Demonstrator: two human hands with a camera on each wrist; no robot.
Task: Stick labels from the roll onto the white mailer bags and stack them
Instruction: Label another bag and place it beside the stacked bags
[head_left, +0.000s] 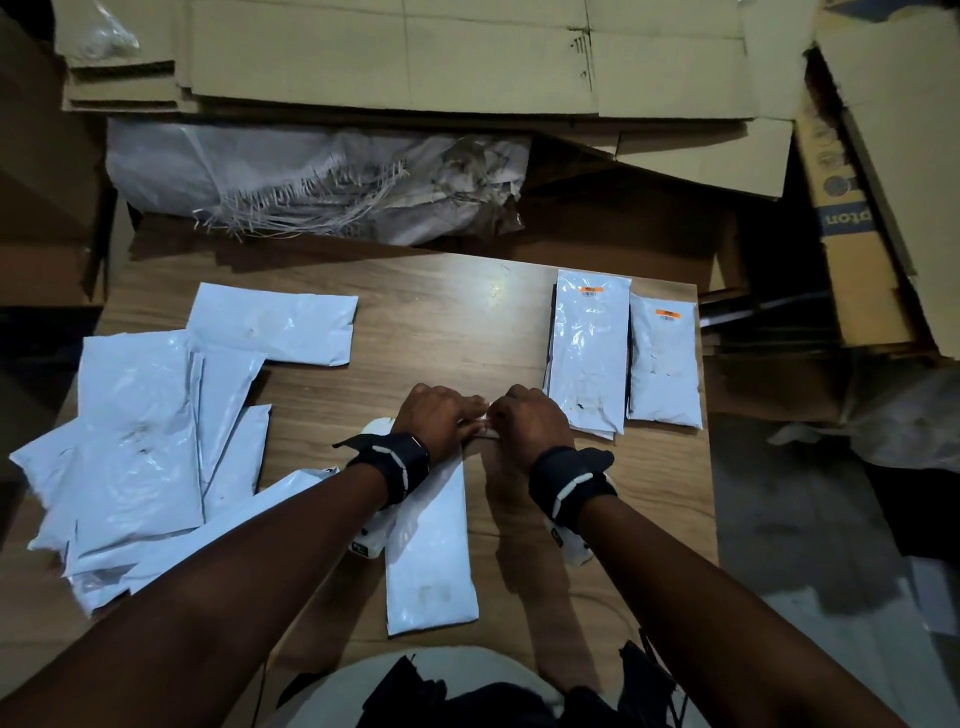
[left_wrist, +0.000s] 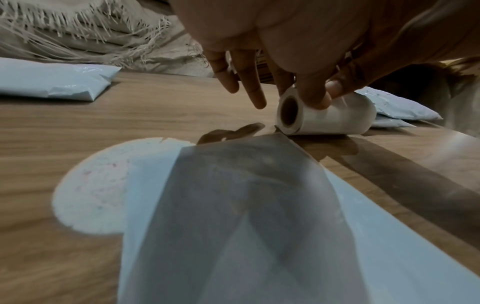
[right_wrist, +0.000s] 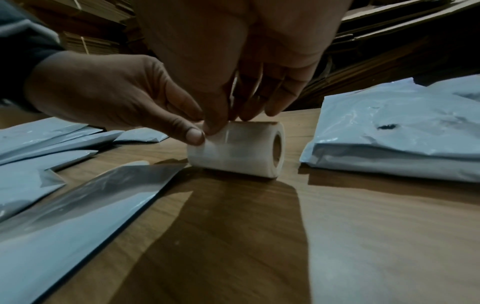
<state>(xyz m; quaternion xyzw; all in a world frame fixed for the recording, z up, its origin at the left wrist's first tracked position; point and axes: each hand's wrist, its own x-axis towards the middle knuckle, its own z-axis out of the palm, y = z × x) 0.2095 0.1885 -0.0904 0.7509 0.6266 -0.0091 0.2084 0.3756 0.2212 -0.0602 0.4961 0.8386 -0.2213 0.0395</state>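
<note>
While the label roll (right_wrist: 235, 150) lies on its side on the worktop (head_left: 415, 312), just beyond a white mailer bag (head_left: 431, 561), the left hand (head_left: 434, 415) and right hand (head_left: 527, 421) both pinch its top surface with thumb and fingertips. Labelled bags (head_left: 589, 353) sit stacked at right, unlabelled bags (head_left: 140, 431) at left.

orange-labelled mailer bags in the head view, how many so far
2 show orange labels: the taller labelled bag on the stack at the table's far right, and the smaller labelled bag just right of it. Bags under the taller one may carry labels too.
</note>
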